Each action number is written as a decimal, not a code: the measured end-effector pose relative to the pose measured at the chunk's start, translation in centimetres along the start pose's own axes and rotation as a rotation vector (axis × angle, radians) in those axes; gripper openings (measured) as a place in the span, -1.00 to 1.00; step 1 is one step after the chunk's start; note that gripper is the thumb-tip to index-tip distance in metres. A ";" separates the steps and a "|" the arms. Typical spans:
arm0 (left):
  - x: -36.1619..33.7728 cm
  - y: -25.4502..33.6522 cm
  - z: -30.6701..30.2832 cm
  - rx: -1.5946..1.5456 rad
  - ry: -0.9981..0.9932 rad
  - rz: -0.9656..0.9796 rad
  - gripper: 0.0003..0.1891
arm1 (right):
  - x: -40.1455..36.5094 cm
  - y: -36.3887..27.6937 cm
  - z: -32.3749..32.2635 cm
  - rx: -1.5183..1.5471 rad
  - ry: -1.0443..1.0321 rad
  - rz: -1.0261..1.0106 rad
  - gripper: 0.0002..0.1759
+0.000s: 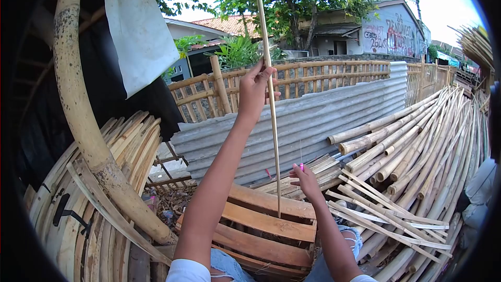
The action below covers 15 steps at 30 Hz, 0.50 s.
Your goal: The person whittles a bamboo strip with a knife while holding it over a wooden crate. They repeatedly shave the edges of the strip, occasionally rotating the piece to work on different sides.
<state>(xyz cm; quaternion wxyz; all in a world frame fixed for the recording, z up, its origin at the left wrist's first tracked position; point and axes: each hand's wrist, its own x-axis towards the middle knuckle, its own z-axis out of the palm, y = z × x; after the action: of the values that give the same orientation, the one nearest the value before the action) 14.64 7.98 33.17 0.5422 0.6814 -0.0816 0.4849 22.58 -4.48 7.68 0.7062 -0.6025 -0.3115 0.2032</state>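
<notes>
My left hand (254, 91) is raised in front of me, its fingers closed around a thin bamboo stick (274, 130). The stick stands nearly upright; its top runs out of view and its lower end reaches the wooden slatted bench (266, 222) between my knees. My right hand (307, 181) is lower, to the right of the stick and apart from it. Between its thumb and fingers shows a small bright pink thing (301, 167), too small to name. A faint thin line rises above it.
Split bamboo strips (99, 219) lean at the left beside a thick bamboo post (86, 109). A corrugated sheet (313, 120) and a bamboo fence (313, 75) run across ahead. Many bamboo poles (412, 146) lie at the right, with loose strips (391, 216) on them.
</notes>
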 end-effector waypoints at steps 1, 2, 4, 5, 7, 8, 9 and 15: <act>0.0 0.2 0.1 0.032 0.006 0.003 -0.52 | 0.1 0.0 -0.6 -0.024 -0.010 -0.003 -0.60; 0.1 0.4 0.1 0.065 0.011 0.007 -0.53 | 0.4 0.0 -1.1 -0.046 -0.020 -0.007 -0.61; -0.4 0.6 0.2 0.099 0.012 0.003 -0.53 | 0.5 -1.1 -1.8 -0.088 -0.036 -0.043 -0.63; -0.7 0.5 0.2 0.122 0.026 -0.020 -0.53 | 0.0 -3.0 -2.0 -0.093 -0.069 -0.029 -0.66; -1.2 0.3 0.1 0.102 0.045 -0.022 -0.50 | -1.5 -6.3 -2.2 -0.119 -0.082 -0.047 -0.71; -1.2 0.3 0.0 0.100 0.043 -0.024 -0.50 | -2.3 -7.7 -1.9 -0.119 -0.080 -0.046 -0.71; -1.3 0.4 -0.2 0.107 0.066 -0.007 -0.50 | -3.1 -9.0 -1.6 -0.074 -0.056 -0.033 -0.73; -0.2 2.4 -2.2 0.220 -0.002 0.102 -0.47 | -3.2 -15.6 -0.8 -0.368 -0.060 -0.210 -0.72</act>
<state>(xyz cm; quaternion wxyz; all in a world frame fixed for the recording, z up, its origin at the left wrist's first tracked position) 11.74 8.70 34.49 0.4388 0.7322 -0.0628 0.5172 19.44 -10.17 22.28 0.5919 -0.6793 -0.4251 0.0860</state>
